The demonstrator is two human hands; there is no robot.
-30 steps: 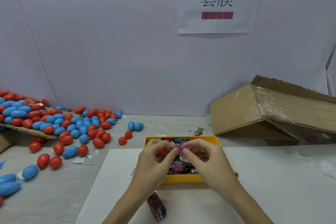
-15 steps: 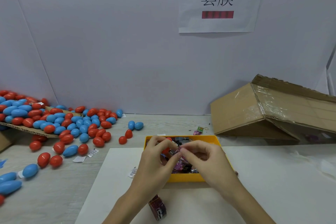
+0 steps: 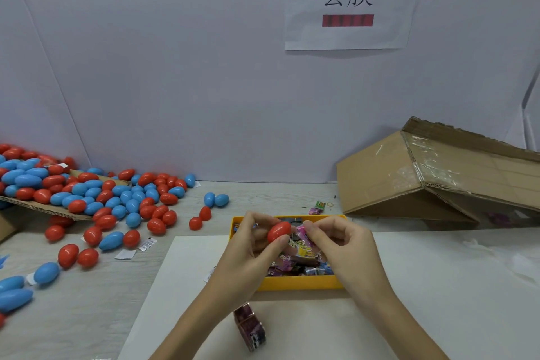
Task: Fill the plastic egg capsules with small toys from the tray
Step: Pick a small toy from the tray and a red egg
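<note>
A yellow tray (image 3: 298, 283) full of small wrapped toys sits in front of me on a white sheet. Above it my left hand (image 3: 251, 254) holds a red egg capsule (image 3: 279, 231) between thumb and fingers. Right beside the capsule, my right hand (image 3: 344, 248) pinches a small pink wrapped toy (image 3: 301, 229) at its fingertips. The toy touches or nearly touches the capsule's right end; whether the capsule is open there is hidden. Many red and blue egg capsules (image 3: 96, 199) lie heaped on cardboard and scattered over the table at the left.
A small dark wrapped packet (image 3: 251, 329) lies on the white sheet (image 3: 438, 286) between my forearms. A taped cardboard box (image 3: 438, 178) lies tipped at the back right. Paper slips (image 3: 146, 244) and tiny toys (image 3: 320, 206) lie behind the tray. A white wall with a sign closes the back.
The red capsule has come into plain view in my left hand, turned outward above the tray. My right hand still pinches the pink toy next to it.
</note>
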